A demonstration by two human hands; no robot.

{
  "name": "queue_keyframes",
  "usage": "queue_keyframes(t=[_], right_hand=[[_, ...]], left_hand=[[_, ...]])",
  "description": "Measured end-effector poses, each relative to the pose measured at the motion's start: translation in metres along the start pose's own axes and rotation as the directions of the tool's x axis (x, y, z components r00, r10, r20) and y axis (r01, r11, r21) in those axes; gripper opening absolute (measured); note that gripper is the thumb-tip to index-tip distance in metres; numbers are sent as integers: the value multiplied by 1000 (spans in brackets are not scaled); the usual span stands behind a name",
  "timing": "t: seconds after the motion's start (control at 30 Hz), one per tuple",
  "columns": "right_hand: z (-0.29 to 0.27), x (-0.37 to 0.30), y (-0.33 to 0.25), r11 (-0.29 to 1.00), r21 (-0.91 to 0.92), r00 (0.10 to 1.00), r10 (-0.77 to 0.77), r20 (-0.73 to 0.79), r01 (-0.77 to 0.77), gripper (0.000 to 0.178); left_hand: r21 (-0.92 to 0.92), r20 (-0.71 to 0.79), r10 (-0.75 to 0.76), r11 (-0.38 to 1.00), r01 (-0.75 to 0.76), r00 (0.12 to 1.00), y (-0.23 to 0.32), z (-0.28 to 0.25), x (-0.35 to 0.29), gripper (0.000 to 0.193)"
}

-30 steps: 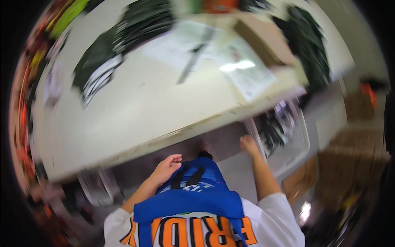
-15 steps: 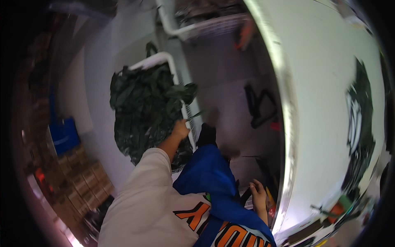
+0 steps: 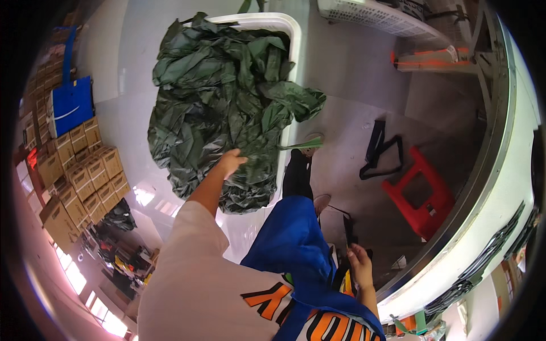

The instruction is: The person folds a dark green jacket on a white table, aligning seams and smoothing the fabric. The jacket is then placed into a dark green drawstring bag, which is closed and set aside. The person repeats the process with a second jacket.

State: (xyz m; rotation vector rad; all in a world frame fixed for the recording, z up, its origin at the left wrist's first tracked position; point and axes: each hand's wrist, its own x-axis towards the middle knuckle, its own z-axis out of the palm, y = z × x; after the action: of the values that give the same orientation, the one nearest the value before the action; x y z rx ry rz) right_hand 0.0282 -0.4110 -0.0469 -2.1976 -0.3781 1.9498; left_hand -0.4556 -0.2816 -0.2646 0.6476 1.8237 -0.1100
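Observation:
A heap of crumpled, slightly shiny dark green fabric pieces (image 3: 222, 108) overfills a white plastic basket (image 3: 295, 45) on the floor ahead of me. My left hand (image 3: 230, 163) reaches onto the near part of the heap, its fingers apart and touching the fabric. One bunched piece hangs over the basket's right rim, and a narrow green strip (image 3: 301, 144) sticks out below it. Low on the right, beside my blue apron (image 3: 293, 233), my right hand (image 3: 359, 264) is curled with thumb and fingers together. A thin black strip (image 3: 348, 227) meets its fingertips; what it grips is unclear.
A red plastic stool (image 3: 424, 193) and a black strap loop (image 3: 378, 153) lie on the floor to the right. Beyond them curves a pale table's edge (image 3: 483, 182). Another white basket (image 3: 387, 18) stands at the far right. Stacked cardboard boxes (image 3: 85, 182) and a blue container (image 3: 71, 107) are at left.
My view has shifted, so the basket appears larger and the red stool shows whole. My left hand has moved from the basket's right rim onto the fabric heap. My right hand's fingers have drawn together.

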Motion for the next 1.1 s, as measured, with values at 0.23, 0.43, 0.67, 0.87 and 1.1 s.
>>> queue_keyframes(t=[0.23, 0.43, 0.67, 0.87, 1.1], right_hand=[[49, 5, -111, 986, -28, 957, -153, 245, 165, 38], [140, 30, -189, 974, 213, 967, 22, 255, -79, 68], [156, -1, -262, 978, 202, 784, -159, 600, 44, 45], [52, -128, -326, 767, -207, 650, -330, 684, 607, 37], [-64, -311, -352, 268, -52, 177, -468, 866, 962, 26]], left_hand=[[-657, 226, 200, 754, -2, 953, 74, -37, -115, 16], [-561, 380, 425, 812, -160, 822, 109, -35, -223, 19], [-449, 585, 512, 850, -275, 629, 124, -26, -299, 29], [-490, 590, 503, 845, -216, 631, 105, -3, -279, 27], [-949, 98, 418, 312, -41, 903, 174, -2, -251, 30]])
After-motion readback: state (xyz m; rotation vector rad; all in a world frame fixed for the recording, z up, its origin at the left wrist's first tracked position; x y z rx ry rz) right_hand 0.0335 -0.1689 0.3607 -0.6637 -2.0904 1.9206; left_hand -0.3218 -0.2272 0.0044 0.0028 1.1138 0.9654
